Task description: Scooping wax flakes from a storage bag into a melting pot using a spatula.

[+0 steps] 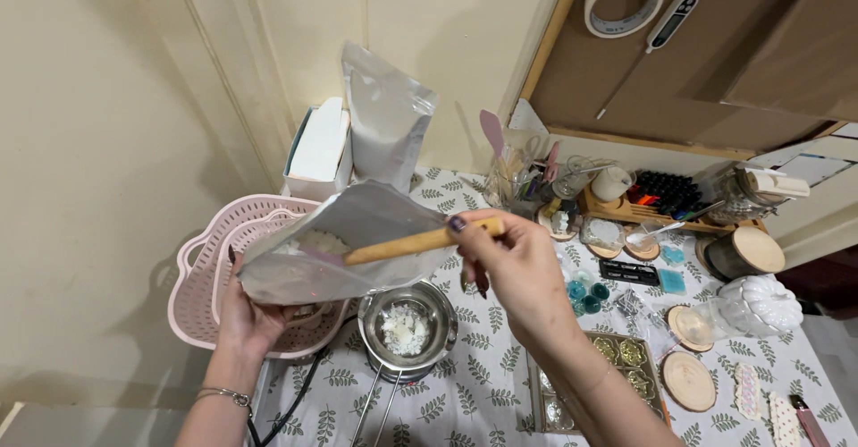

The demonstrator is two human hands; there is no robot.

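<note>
My left hand (248, 320) holds a silver foil pouch (344, 241) tilted on its side, its open mouth toward me with white flakes showing inside. My right hand (509, 264) grips the wooden handle of a spoon (420, 242) that reaches into the pouch. Just below the pouch stands a small metal pot (407, 326) with white flakes in it, on a table with a leaf-patterned cloth (474, 384).
A pink plastic basket (207, 273) sits at the left. Against the wall stand a second silver pouch (384, 121) and a white box (317, 152). To the right lie jars, wooden discs (688, 380), a white pumpkin-shaped lid (760, 304) and a mould tray (626, 358).
</note>
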